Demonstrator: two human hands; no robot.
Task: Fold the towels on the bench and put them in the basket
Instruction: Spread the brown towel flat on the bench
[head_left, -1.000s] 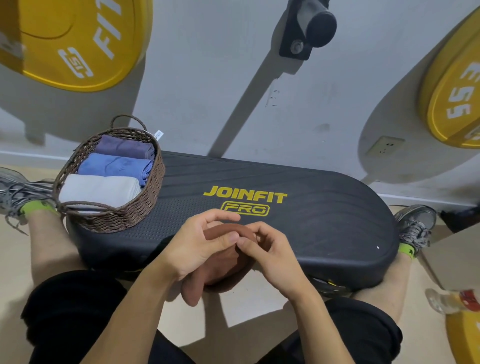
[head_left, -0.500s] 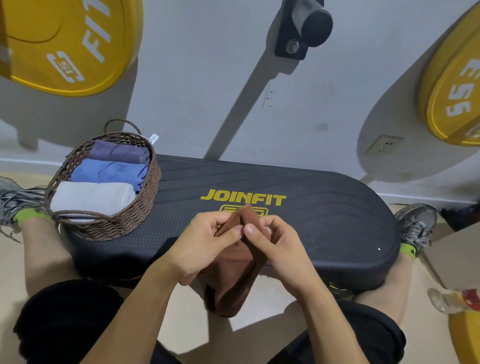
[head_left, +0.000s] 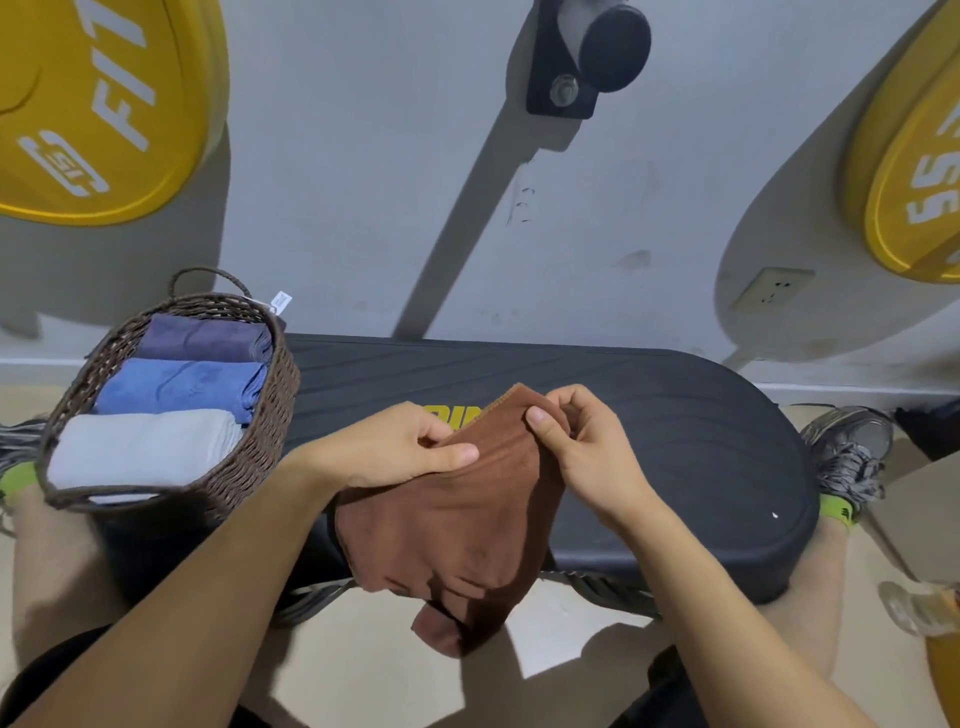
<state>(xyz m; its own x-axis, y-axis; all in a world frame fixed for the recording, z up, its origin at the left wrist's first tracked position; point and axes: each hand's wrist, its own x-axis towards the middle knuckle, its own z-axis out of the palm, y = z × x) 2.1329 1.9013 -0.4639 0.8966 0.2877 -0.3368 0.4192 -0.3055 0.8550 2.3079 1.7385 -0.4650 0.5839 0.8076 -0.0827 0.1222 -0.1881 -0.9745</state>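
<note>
A brown towel (head_left: 457, 525) hangs in front of the black bench (head_left: 649, 431), held up by both hands. My left hand (head_left: 395, 447) pinches its upper left edge between thumb and fingers. My right hand (head_left: 582, 441) pinches the top corner, a little higher. The cloth drapes down past the bench's front edge. On the bench's left end sits a woven brown basket (head_left: 260, 447) holding three folded towels: purple (head_left: 202, 338) at the back, blue (head_left: 176, 387) in the middle, grey-white (head_left: 140, 447) at the front.
Yellow weight plates hang on the grey wall at upper left (head_left: 104, 104) and right (head_left: 914, 171), with a black wall peg (head_left: 587, 57) between them. My knees and shoes flank the bench. A clear bottle (head_left: 919, 608) lies at the right edge.
The brown towel was bunched between my hands and has opened out, hanging lower. Both hands rose over the bench and moved slightly apart, each keeping its pinch on the top edge.
</note>
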